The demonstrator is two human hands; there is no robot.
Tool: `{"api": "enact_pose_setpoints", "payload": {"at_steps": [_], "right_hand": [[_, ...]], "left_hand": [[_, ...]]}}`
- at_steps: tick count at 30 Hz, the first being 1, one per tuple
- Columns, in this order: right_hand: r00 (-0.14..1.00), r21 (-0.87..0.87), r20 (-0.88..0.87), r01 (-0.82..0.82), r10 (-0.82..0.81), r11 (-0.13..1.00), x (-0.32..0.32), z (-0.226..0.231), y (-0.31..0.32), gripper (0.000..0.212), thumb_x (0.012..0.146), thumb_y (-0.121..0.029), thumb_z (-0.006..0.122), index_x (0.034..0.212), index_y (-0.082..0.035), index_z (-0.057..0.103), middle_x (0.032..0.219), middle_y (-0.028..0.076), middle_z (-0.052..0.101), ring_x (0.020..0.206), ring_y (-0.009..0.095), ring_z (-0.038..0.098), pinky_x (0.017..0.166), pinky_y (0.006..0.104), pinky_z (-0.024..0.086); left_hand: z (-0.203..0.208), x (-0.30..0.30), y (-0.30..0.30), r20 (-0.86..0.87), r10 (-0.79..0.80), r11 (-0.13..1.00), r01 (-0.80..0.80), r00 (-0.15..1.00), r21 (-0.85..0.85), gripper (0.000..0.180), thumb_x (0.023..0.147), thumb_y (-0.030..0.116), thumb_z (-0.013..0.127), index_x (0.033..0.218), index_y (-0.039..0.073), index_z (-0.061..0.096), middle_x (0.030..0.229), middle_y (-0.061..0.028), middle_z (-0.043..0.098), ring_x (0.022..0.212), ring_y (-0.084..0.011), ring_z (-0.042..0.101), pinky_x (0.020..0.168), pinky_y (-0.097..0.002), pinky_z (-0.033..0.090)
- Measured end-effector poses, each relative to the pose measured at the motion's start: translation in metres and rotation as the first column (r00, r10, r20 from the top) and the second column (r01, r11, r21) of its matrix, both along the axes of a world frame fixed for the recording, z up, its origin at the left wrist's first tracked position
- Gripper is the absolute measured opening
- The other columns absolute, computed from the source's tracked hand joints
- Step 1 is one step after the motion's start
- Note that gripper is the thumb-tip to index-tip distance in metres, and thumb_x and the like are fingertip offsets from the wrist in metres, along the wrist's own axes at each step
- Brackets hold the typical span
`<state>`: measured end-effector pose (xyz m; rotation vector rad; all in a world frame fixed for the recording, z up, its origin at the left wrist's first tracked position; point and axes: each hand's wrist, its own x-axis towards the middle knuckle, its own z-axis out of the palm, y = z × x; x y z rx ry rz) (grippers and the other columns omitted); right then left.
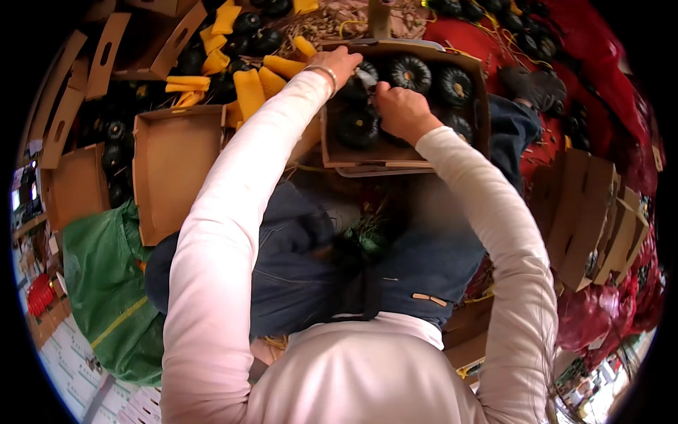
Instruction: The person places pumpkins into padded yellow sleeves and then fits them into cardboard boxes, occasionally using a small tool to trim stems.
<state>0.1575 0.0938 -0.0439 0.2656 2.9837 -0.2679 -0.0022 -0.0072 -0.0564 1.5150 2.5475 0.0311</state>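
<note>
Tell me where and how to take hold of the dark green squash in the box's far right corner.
Probably best from above, gripping the rounded sides of the squash: its pale centre faces up and its top is uncovered, while the cardboard box walls it in behind and on the right.

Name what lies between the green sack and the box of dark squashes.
In the head view: an open cardboard tray, then the left sleeve.

An open cardboard box (367,160) is carrying dark green squashes (410,73) beneath and around the fingers (352,59); a pale edge (381,171) is showing under its near side. Farther right of the fingers, a red sheet (459,35) is spreading, with more squashes (545,46) and yellow cord (489,30) lying on it.
</note>
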Motion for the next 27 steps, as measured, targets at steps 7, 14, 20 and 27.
{"api": "enact_pose_setpoints", "payload": {"at_steps": [7,14,20,27], "right_hand": [[0.978,-0.087,-0.04,0.202,-0.206,0.976,0.124,0.067,0.036,0.052,0.068,-0.01,0.066,0.116,-0.007,0.045,0.094,0.018,0.058,0.082,0.037,0.063,0.065,0.0436,0.052],[0.975,0.278,0.178,0.081,-0.134,0.957,0.203,0.063,0.1,0.069,0.064,-0.009,0.071,0.126,-0.009,0.041,0.093,0.012,0.055,0.083,0.03,0.059,0.066,0.04,0.049],[0.987,0.375,0.158,-0.027,-0.035,0.927,0.201,0.053,0.114,0.062,0.068,-0.01,0.069,0.125,-0.01,0.044,0.091,0.007,0.055,0.083,0.024,0.058,0.066,0.0349,0.046],[0.995,0.417,0.088,-0.074,0.041,0.906,0.199,0.046,0.108,0.049,0.076,-0.013,0.063,0.123,-0.009,0.048,0.087,0.005,0.055,0.079,0.021,0.057,0.062,0.0319,0.044]], "left_hand": [[0.003,0.009,-0.022,0.455,0.03,0.954,-0.161,0.89,0.253,0.013,0.086,0.011,0.06,0.098,0.006,0.059,0.093,-0.009,0.059,0.081,-0.0229,0.061,0.07,-0.0333,0.051],[0.017,0.088,0.008,0.932,-0.224,0.822,-0.569,-0.285,0.024,0.036,0.077,-0.006,0.045,0.109,0.009,0.055,0.102,-0.0066,0.06,0.089,-0.0147,0.058,0.077,-0.0312,0.052],[0.009,0.181,0.079,0.308,-0.078,0.993,0.047,0.948,0.109,0.063,0.074,0.036,0.076,0.121,0.005,0.047,0.109,-0.0147,0.048,0.102,-0.0282,0.056,0.081,-0.0367,0.05],[-0.007,0.148,0.086,0.187,-0.366,0.913,0.314,0.911,0.26,0.06,0.075,0.0,0.062,0.13,0.02,0.048,0.133,-0.0165,0.037,0.108,-0.0364,0.053,0.091,-0.0407,0.048]]}}
